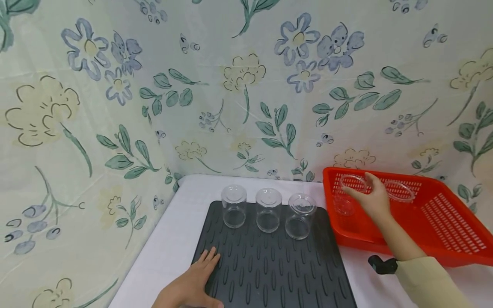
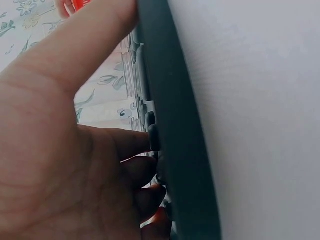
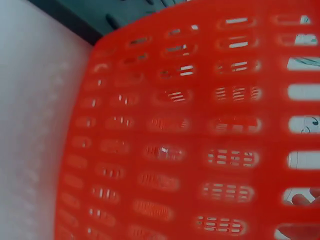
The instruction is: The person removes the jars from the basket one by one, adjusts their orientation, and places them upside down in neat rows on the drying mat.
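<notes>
Over the left part of the red plastic basket (image 1: pixel 389 247), my right hand (image 1: pixel 371 199) holds a clear glass (image 1: pixel 344 207), thumb and fingers spread about its upper end. A second clear glass (image 1: pixel 399 191) is in the basket, right of that hand. In the right wrist view the basket wall (image 3: pixel 200 135) hides most of the hand; only fingertips (image 3: pixel 302 199) show through its slots. My left hand (image 1: pixel 192 278) rests on the left edge of the dark ribbed mat (image 1: pixel 262 269), fingers extended. In the left wrist view, the fingers (image 2: pixel 135 142) touch the mat's top near its edge (image 2: pixel 175 125).
Three clear glasses stand in a row along the mat's far edge: a left one (image 1: pixel 234 207), a middle one (image 1: pixel 268 210) and a right one (image 1: pixel 299 216). White cloth (image 1: pixel 161 239) covers the table. A floral curtain (image 1: pixel 246 85) hangs behind and at the left.
</notes>
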### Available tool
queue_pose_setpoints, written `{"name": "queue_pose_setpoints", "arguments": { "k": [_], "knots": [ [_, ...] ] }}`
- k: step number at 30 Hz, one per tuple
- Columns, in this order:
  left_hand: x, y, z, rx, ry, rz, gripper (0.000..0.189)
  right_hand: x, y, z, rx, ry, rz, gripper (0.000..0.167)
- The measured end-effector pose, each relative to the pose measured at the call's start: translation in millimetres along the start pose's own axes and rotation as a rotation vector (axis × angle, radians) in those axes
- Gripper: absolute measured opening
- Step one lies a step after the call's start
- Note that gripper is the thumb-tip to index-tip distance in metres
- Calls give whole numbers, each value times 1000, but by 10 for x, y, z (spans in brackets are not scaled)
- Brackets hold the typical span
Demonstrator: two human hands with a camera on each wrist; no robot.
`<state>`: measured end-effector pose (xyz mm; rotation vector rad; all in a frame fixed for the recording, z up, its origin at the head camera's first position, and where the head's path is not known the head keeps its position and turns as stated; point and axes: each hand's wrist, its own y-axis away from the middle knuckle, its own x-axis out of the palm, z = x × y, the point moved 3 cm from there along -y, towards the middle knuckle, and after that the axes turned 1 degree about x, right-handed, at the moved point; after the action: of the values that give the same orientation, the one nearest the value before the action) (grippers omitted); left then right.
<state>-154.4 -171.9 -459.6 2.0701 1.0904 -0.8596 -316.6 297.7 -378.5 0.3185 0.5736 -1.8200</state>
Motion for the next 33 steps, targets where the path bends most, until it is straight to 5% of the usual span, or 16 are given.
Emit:
{"name": "queue_pose_setpoints", "arguments": {
  "k": [12,33],
  "knots": [
    [-10,-2,-11,-1,0,-2,112,-38,-186,-100,83,70,91,111],
    [-2,7,-19,22,3,-7,110,21,-242,-258,154,87,132,110]
  ]
}}
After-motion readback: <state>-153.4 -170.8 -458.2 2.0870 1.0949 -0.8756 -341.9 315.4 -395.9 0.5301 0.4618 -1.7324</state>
